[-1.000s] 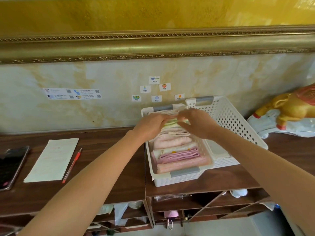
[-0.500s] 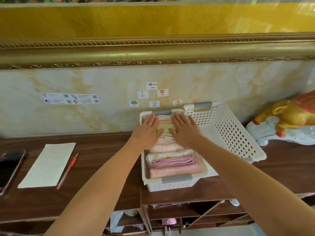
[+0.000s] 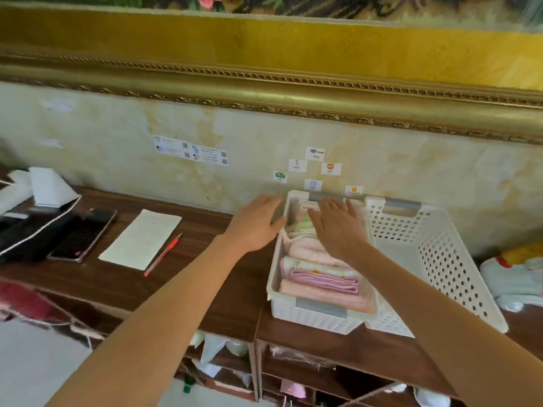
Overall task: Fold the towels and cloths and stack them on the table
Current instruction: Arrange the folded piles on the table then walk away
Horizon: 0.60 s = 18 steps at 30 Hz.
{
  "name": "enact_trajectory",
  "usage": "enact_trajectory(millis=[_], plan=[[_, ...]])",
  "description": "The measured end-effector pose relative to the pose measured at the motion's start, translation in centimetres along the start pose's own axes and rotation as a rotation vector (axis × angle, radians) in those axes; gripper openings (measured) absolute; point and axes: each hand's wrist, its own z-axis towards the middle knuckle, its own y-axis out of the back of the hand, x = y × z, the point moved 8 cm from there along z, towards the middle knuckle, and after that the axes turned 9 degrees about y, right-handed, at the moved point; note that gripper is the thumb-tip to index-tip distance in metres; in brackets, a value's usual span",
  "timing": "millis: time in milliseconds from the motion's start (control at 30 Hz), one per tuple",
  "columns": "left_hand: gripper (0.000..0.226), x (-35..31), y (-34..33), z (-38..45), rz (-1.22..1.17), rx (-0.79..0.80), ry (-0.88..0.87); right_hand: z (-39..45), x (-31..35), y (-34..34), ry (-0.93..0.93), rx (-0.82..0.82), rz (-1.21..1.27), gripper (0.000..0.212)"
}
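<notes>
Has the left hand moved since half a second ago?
Yes. The left hand has slid left off the folded towels and past the basket rim.

1. You are showing two bare forearms, with no sleeve covering either one in view.
2. Your left hand (image 3: 257, 223) and right hand (image 3: 338, 227) are wearing no gloves, rings or watch.

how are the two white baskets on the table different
The left basket is packed with folded towels in a row; the right basket shows no cloth. The left basket sits level, while the right basket tilts, its near edge resting against the left one. The right hand hovers over the left basket; no hand is at the right one. Both are white perforated plastic with grey handles.
</notes>
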Motion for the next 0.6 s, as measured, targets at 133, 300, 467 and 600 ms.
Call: enact_trajectory(millis=[133, 300, 467, 600], plan=[[0.042, 7.5, 3.9, -4.8, 0.014, -0.001, 0.200, 2.2, 8.8, 2.0, 0.148, -0.010, 0.135, 0.046], [0.036, 20.1, 6.0, -15.5, 0.098, 0.052, 0.483, 3.1, 24.5, -1.3, 0.508, 0.196, 0.070, 0.043], [0.031, 34.5, 8.0, -31.9, 0.148, 0.025, 0.792, 1.5, 45.1, -7.2, 0.816, 0.430, 0.032, 0.036], [0.037, 44.9, 9.3, -46.5, 0.114, 0.013, 0.987, -2.5, 62.8, -11.1, 1.030, 0.493, 0.032, 0.033]])
